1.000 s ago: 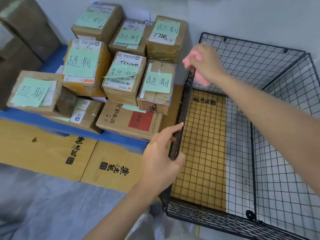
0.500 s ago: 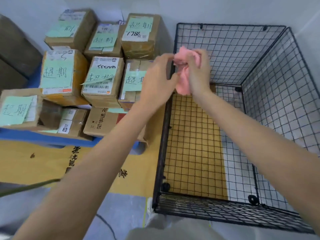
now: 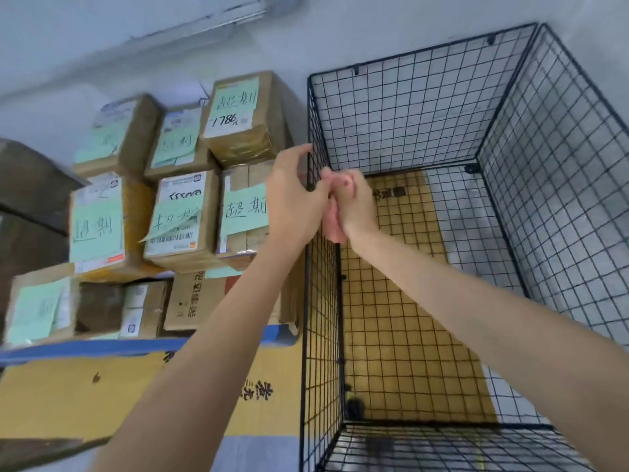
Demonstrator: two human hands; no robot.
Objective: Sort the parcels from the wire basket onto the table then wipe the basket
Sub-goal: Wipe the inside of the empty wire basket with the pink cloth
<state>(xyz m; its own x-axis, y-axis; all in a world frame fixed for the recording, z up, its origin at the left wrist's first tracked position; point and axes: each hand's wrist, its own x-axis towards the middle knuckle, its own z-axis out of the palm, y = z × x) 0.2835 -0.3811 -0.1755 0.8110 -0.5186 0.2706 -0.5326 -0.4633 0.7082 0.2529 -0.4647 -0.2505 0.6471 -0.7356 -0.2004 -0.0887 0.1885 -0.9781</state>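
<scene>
The black wire basket [image 3: 401,124] stands at the right with nothing inside; yellow cardboard shows through its mesh floor. My right hand [image 3: 354,202] reaches inside and grips a pink cloth [image 3: 332,226], pressing it against the inner side of the left wall near the top. My left hand [image 3: 292,199] is on the outer side of that wall, with curled fingers reaching the top rim and holding it. Several brown parcels [image 3: 180,216] with green notes are stacked on the blue table [image 3: 85,347] at the left.
Flattened yellow cardboard [image 3: 85,396] covers the floor in front of the table. A grey wall rises behind the basket and parcels. Dark brown boxes [image 3: 27,199] stand at the far left. The table touches the basket's left wall.
My left hand left the lower part of the wall, met my right hand at the cloth, and now sits outside the upper wall. My right hand carried the cloth down inside. The view tilted upward.
</scene>
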